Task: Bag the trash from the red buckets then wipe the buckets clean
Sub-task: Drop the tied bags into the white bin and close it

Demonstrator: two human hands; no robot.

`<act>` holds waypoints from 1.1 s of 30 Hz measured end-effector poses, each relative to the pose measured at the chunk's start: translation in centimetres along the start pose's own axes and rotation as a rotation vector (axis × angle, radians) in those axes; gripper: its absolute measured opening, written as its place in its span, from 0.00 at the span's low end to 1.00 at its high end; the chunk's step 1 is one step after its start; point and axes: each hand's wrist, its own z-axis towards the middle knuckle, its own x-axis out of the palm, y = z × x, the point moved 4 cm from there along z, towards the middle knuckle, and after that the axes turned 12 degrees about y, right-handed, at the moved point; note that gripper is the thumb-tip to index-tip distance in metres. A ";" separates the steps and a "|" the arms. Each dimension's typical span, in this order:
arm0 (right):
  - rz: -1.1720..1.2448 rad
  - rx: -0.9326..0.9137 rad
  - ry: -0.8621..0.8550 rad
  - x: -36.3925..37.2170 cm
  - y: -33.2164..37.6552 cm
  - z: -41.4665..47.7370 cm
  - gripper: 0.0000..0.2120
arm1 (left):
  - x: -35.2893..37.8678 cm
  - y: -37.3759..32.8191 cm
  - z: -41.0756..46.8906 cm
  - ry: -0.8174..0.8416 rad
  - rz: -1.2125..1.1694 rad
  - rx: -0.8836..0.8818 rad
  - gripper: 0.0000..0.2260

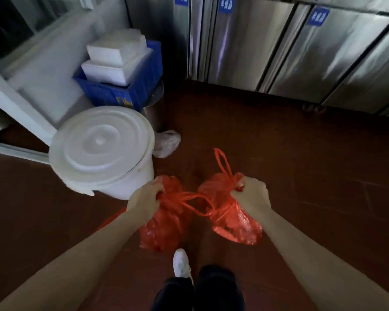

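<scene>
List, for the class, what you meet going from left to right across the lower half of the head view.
White lidded bucket → left hand → left red bag → right red bag → right hand.

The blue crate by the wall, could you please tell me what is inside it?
The blue crate holds stacked white foam boxes that rise above its rim. Their lids are closed, so their contents are hidden, as is anything lying beneath them in the crate.
</scene>
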 end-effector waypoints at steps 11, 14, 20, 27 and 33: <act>0.139 0.153 0.080 9.0 -0.2 27.1 0.04 | 6.8 7.7 22.2 -0.023 -0.100 -0.188 0.14; 0.192 0.239 0.116 14.6 -3.1 34.8 0.04 | 11.4 11.2 29.0 0.017 -0.121 -0.251 0.16; 0.172 0.356 0.182 23.6 -9.5 47.8 0.04 | 20.0 18.4 39.2 0.144 -0.114 -0.352 0.16; 0.207 0.414 0.200 28.5 -11.7 56.5 0.03 | 24.2 21.8 46.7 0.192 -0.096 -0.292 0.17; 0.216 0.423 0.258 29.1 -12.1 58.1 0.10 | 24.6 22.7 48.5 0.258 -0.090 -0.288 0.23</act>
